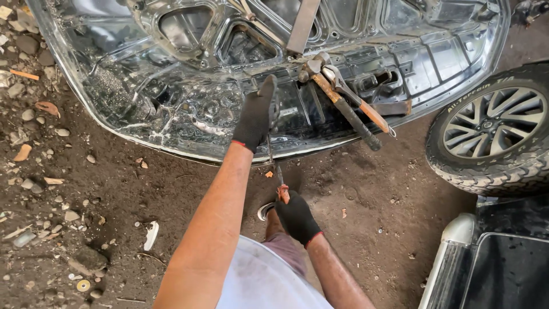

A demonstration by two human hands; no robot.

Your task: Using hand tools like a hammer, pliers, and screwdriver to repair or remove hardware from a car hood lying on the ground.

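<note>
- The left hand point(255, 114) wears a black glove and presses flat on a big bare metal car panel point(171, 86) that lies on the dirt ground point(114, 189).
- Its fingers are not gripping anything; they rest on the panel's near edge.
- The right hand point(295, 216), also in a black glove, is clenched around the orange handle of a thin screwdriver point(277, 171).
- The screwdriver points away from the person, and its tip is at the panel's near edge, just beside the left hand.
- A hammer point(340, 103) and a wrench point(354, 100) lie on the panel, to the right of the left hand.
- A car wheel point(494, 129) sits on the far right.
</note>
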